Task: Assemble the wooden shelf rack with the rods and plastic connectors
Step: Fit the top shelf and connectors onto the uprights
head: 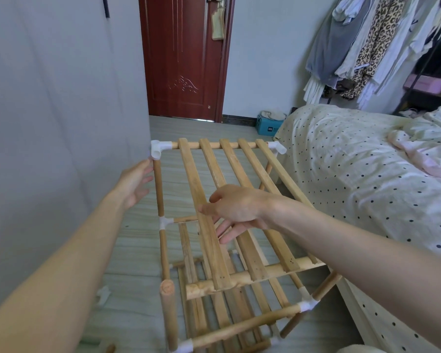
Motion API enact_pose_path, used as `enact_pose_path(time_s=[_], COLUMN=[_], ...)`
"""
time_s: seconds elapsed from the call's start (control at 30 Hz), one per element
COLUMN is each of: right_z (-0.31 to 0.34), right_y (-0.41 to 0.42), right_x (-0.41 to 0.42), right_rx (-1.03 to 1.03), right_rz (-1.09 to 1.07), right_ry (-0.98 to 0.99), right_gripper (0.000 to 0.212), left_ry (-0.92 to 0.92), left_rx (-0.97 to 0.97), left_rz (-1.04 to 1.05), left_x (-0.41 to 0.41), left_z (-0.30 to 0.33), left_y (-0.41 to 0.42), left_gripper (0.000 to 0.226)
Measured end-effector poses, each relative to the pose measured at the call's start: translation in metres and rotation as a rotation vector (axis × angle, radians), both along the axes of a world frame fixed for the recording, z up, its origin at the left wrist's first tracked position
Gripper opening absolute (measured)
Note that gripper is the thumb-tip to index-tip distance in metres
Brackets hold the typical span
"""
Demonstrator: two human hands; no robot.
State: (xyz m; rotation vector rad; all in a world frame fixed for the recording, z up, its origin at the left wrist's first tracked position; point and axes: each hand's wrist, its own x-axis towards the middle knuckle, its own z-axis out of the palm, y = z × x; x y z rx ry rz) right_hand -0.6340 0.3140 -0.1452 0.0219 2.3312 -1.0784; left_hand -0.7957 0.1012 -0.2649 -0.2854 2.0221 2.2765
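Observation:
The wooden rack (242,169) stands on the floor in front of me. Its top slatted shelf sits in white plastic connectors at the far left (157,149) and far right (278,147). The shelf's near cross rod (239,280) hangs with a bare left end, beside an upright rod (167,296) whose top is also bare. My left hand (135,183) is open, its fingertips at the far-left upright rod (159,189) just below the connector. My right hand (237,207) grips a slat of the top shelf, thumb above and fingers below. Lower slatted shelves show underneath.
A bed (354,174) with a dotted cover runs close along the rack's right side. A grey wall (61,123) stands close on the left. Beyond are a red door (183,59), a blue box (267,127) and hanging clothes (367,47).

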Motion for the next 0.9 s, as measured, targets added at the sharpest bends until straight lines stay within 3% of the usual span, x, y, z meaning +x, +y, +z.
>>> enact_pose_path(time_s=[0.17, 0.33, 0.63, 0.73, 0.9], right_z=[0.009, 0.010, -0.031, -0.068, -0.171], right_y=[-0.005, -0.047, -0.161, -0.194, -0.231], right_x=[0.016, 0.038, 0.062, 0.057, 0.026], right_rx=[0.239, 0.029, -0.195, -0.237, -0.131], right_rz=[0.063, 0.096, 0.225, 0.213, 0.138], right_ry=[0.337, 0.549, 0.496, 0.417, 0.223], right_gripper=[0.053, 0.031, 0.031, 0.033, 0.029], left_ry=[0.040, 0.057, 0.002, -0.092, -0.245], left_rx=[0.027, 0.059, -0.055, -0.071, -0.070], left_rz=[-0.007, 0.000, 0.173, 0.216, 0.290], left_x=[0.046, 0.102, 0.205, 0.226, 0.233], left_z=[0.004, 0.004, -0.020, -0.054, -0.126], left_y=[-0.016, -0.043, -0.119, -0.136, -0.156], left_gripper=[0.037, 0.026, 0.026, 0.027, 0.020])
